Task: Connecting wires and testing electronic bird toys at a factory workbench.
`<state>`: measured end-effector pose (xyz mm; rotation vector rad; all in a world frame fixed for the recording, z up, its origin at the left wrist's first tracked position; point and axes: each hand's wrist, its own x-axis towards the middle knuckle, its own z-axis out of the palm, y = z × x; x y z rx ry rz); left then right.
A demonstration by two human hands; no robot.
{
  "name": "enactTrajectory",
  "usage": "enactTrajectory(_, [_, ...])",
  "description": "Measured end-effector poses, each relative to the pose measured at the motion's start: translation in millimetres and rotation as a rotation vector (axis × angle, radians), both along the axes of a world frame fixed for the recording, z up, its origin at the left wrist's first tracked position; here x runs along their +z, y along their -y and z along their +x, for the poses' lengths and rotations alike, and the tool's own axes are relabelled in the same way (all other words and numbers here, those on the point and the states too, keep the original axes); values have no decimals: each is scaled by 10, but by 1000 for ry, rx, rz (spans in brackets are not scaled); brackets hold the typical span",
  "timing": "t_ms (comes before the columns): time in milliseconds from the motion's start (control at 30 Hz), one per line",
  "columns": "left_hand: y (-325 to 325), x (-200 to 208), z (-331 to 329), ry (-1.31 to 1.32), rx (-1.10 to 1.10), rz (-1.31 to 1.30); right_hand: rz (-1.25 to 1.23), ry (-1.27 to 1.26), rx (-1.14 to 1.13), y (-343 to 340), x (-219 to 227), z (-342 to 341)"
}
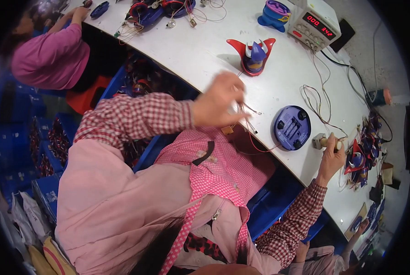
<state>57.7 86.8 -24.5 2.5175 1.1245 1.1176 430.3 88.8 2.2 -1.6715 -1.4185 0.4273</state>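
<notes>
Pinching thin wires over a white bench

Pinching a bundle of thin wires (247, 115), the left hand (218, 101) is closed around them above the edge of the white table (205, 50), the loose ends trailing out past the fingers. Just beyond that grip lies a round blue base (292, 127) (underside up, with dark pads). Farther along, the right hand (332, 156) is wrapped around a small pale tool (323, 142), fingers shut on its handle. Behind the left grip stands a red and blue horned toy (253, 56), with a power supply box (314, 23) beyond. A person in a pink top (49, 57) sits well away.
</notes>
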Motion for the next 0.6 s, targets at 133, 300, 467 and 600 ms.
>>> enactTrajectory(133, [-474, -165, -421, -124, 268, -82, 179, 140, -172, 31, 14, -161])
enactTrajectory(300, [-1010, -222, -367, -363, 284, -217, 321, 230, 186, 285, 387, -1106])
enactTrajectory(467, [-1251, -261, -203, -96, 238, -200, 165, 315, 631, -92, 114, -2284])
enactTrajectory(600, [-1249, -193, -53, -19, 230, -241, 115, 424, 619, -284, -158, -2567])
